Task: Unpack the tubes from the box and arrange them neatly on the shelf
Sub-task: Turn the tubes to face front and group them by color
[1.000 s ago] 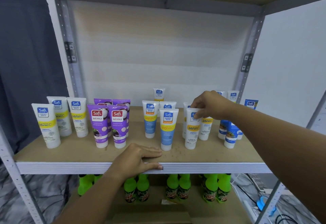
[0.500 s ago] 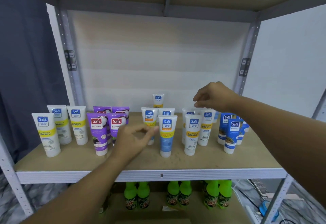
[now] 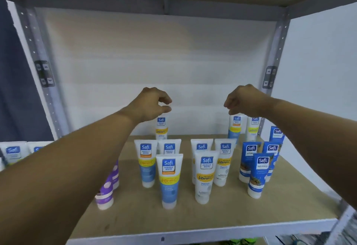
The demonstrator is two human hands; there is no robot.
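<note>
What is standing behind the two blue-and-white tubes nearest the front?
Behind the front blue-and-white tube stand two more, then a lone back tube under the left hand. Their lower parts are covered.

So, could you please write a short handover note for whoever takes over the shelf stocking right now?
Left hand: raised at the back of the shelf, fingers pinching the top of the lone back-row tube.
Right hand: fingers curled at the top of the rear blue-and-white tube; actual contact cannot be told.
Done: tubes stand upright on the shelf board, grouped by type: purple tubes left, dark blue tubes right.
Left: straighten the back row. The box is out of view, so remaining stock is unknown.
</note>
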